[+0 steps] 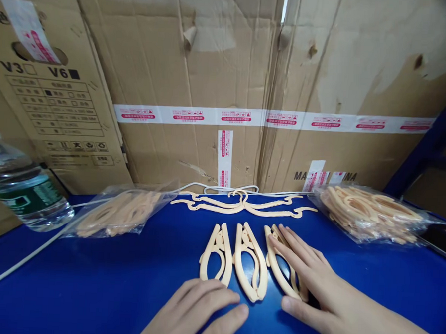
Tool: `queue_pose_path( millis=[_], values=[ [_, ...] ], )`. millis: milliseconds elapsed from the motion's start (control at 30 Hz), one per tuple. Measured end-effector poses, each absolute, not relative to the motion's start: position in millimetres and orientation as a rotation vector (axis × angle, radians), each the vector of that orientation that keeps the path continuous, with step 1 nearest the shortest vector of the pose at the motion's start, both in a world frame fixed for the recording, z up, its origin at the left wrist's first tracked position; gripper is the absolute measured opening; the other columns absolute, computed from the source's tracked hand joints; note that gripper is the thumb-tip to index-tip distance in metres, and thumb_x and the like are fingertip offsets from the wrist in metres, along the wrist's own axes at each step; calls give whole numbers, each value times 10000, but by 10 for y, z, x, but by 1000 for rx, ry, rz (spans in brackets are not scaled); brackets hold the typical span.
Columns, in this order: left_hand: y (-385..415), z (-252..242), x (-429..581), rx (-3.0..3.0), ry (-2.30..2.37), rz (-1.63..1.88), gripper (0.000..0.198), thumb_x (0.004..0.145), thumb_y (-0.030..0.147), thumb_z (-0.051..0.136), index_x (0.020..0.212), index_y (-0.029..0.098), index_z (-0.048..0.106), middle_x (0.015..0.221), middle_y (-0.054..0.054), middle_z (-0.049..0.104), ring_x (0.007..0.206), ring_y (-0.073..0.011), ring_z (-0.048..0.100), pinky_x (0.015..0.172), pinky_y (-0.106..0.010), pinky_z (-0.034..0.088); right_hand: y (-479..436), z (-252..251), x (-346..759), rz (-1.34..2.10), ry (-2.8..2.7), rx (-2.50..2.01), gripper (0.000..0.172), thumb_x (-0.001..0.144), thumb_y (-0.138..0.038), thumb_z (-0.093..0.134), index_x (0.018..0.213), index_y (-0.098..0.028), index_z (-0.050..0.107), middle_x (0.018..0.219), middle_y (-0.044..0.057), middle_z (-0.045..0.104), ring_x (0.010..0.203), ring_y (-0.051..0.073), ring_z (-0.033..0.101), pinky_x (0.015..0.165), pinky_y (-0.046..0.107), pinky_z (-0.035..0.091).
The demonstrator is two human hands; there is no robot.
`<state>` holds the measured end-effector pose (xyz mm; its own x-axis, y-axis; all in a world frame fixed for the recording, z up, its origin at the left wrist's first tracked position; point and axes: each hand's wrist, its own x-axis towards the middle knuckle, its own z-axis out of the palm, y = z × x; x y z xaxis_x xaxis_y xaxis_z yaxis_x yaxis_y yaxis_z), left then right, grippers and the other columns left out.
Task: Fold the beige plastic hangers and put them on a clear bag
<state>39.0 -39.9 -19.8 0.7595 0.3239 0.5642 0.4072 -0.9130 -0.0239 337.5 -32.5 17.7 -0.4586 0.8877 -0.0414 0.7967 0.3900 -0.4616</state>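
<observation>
Head view: on the blue surface, the right folded hanger lies under the right hand — extended, not clenched — its long axis pointing away from the person. The left hand, loosely open, sits by the near end of the left folded hanger.

We lose part of the right folded hanger under the right hand, and the lower tip of the left folded hanger behind the left hand! Right edge of the table: a dark object, cut off, we can't identify it! Left edge: the bottle is clipped, and fine print on the carton beats us!
</observation>
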Motion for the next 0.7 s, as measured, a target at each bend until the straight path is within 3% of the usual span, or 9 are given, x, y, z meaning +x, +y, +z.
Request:
queue_pose_path(
  millis=[67, 200, 267, 467, 700],
  values=[
    [-393, -224, 380, -2782, -581, -845, 342, 1008, 245, 388, 1312, 192, 535, 1181, -56, 663, 1115, -188, 570, 1023, -289, 433, -336, 224, 3428, 559, -2441, -1472, 771, 874, -518, 553, 1513, -329, 165, 1603, 34, 80, 1437, 384, 103, 1101, 628, 191],
    [-383, -293, 350, -2717, -615, -779, 361, 1002, 282, 407, 1338, 219, 523, 1244, -48, 641, 1214, -208, 519, 1082, -331, 384, -356, 293, 3546, 362, -2507, -1399, 648, 869, -468, 576, 1463, -365, 339, 1536, 50, 332, 1349, 382, 375, 1055, 576, 379],
    [-375, -327, 334, -2678, -633, -720, 389, 991, 292, 434, 1371, 236, 492, 1303, -50, 610, 1266, -228, 482, 1097, -369, 371, -369, 289, 3556, 321, -2558, -1362, 590, 881, -430, 564, 1440, -373, 386, 1490, 61, 413, 1300, 389, 443, 1011, 582, 434],
    [-356, -415, 318, -2581, -707, -527, 532, 959, 391, 476, 1465, 276, 358, 1483, -60, 436, 1367, -322, 354, 1087, -464, 369, -347, 250, 3431, 231, -2664, -1240, 542, 930, -342, 493, 1454, -374, 357, 1424, 60, 499, 1247, 358, 499, 966, 561, 491],
    [-459, -396, 383, -2682, -930, -461, 609, 932, 469, 507, 1485, 349, 282, 1500, -75, 403, 1355, -361, 381, 1035, -492, 414, -307, 235, 3327, 125, -2689, -1168, 520, 957, -317, 462, 1466, -337, 354, 1431, 69, 485, 1229, 284, 510, 967, 454, 523]
  ],
)
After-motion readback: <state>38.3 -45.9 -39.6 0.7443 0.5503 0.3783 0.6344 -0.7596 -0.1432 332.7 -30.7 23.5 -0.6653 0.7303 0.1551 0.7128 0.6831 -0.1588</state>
